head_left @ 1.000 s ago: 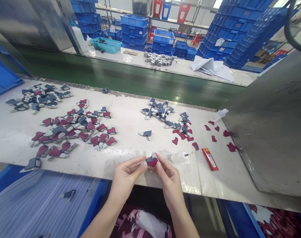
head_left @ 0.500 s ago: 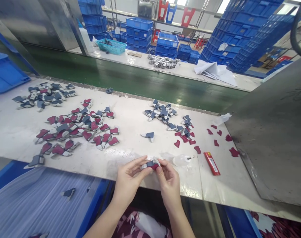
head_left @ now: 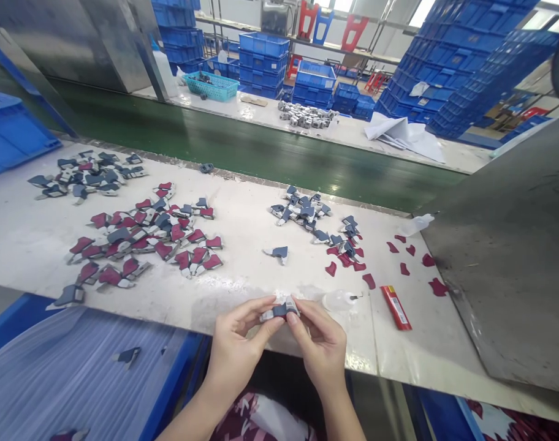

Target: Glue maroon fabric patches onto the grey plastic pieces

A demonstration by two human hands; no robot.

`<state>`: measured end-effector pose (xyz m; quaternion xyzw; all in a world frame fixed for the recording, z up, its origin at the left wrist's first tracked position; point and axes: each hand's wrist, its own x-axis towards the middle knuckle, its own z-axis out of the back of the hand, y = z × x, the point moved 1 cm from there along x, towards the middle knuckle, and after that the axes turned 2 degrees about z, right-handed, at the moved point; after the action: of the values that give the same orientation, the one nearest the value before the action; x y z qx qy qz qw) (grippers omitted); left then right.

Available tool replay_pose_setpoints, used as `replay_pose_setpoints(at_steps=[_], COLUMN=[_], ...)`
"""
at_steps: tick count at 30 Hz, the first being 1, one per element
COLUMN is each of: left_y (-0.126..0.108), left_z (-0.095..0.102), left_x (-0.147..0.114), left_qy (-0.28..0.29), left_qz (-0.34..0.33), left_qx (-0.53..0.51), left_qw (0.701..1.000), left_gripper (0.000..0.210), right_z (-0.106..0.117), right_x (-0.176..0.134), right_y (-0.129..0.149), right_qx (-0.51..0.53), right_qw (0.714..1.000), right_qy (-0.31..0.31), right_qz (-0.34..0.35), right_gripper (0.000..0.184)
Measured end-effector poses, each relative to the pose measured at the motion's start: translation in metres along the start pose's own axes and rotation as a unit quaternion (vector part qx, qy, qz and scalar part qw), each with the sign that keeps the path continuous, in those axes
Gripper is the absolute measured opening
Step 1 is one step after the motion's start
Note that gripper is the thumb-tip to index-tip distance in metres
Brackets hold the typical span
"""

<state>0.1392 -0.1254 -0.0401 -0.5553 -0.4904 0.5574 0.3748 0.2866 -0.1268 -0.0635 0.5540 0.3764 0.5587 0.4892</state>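
Observation:
Both my hands meet over the near edge of the white table, pinching one small blue-and-grey plastic part [head_left: 276, 312] between thumbs and fingertips. My left hand [head_left: 239, 335] grips its left end and my right hand [head_left: 324, 343] its right end. A little dark red shows on its face, mostly behind my thumbs. Beyond it lies a single similar part [head_left: 278, 252]. Just past my right hand, a clear squeeze bottle [head_left: 338, 300] with a thin nozzle rests on its side. Flat dark red pieces [head_left: 345, 260] lie farther right.
Piles of red-faced parts [head_left: 164, 250] and blue-grey parts [head_left: 91, 177] spread across the left. Another blue-grey pile [head_left: 302, 208] sits at the back centre. A red packet [head_left: 396, 308] lies at right, before a metal panel [head_left: 504, 257]. A green conveyor belt [head_left: 243, 141] runs behind.
The part has turned in my fingers: its dark red face showed plainly before, and now the blue-grey side faces me. My right hand has shifted slightly right and down.

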Motion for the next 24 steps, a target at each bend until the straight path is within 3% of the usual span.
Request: replay_pose_setpoints(at_steps=[7,12,19,24], left_y=[0.005,0.012,0.018,0.007], left_z=[-0.005,-0.008,-0.01,-0.01], left_x=[-0.008,-0.011,-0.011,-0.016], left_qy=[-0.02,-0.041,-0.07,-0.111], left_qz=[-0.019,-0.01,-0.062,-0.191], left_qx=[0.014,0.023,0.069,0.137], left_qw=[1.0,0.999,0.993,0.966], left_gripper=[0.022,0.029,0.032,0.036], right_z=[-0.011,-0.019,-0.019,-0.016], right_x=[-0.005,-0.008,-0.01,-0.009], right_y=[0.002,0.001,-0.016,-0.024], right_qx=[0.038,0.076,0.127,0.176], right_qw=[0.997,0.988,0.971,0.969], right_qy=[-0.063,-0.108,-0.096,-0.015], right_qz=[-0.02,-0.075,-0.176,-0.173], right_gripper=[0.019,0.014,0.024,0.033])
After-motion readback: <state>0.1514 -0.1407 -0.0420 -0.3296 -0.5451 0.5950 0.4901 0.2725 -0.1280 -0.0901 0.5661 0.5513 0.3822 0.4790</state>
